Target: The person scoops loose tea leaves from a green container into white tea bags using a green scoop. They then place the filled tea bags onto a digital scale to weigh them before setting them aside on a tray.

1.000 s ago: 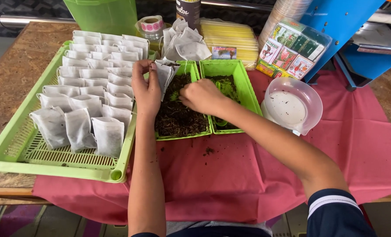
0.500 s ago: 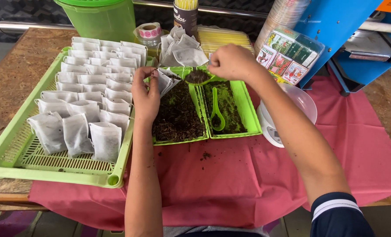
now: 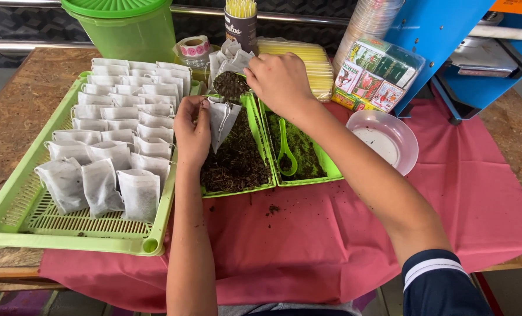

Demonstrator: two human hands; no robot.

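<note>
My left hand [image 3: 192,131] pinches an empty white filter bag [image 3: 220,120] by its mouth and holds it over a small green tray of dark loose leaves [image 3: 237,158]. My right hand [image 3: 280,82] is raised behind the bag, gripping a scoop heaped with dark leaves [image 3: 232,86] just above the bag's mouth. A second small green tray [image 3: 328,169] beside it holds greener leaves and a green spoon [image 3: 285,149]. To the left, several filled white bags [image 3: 103,175] lie in rows in a large slotted green tray [image 3: 56,228].
A red cloth [image 3: 331,234] covers the table's front. At the back stand a green lidded bucket [image 3: 123,26], a tape roll [image 3: 192,50], a tub of straws [image 3: 240,23], stacked clear cups [image 3: 369,23] and wrapped boxes [image 3: 381,73]. A pale bowl [image 3: 387,140] and blue machine [image 3: 448,41] sit right.
My right hand has lifted out of the leaf tray with a loaded scoop and brought it toward the bag's mouth. The left hand keeps holding the bag in place.
</note>
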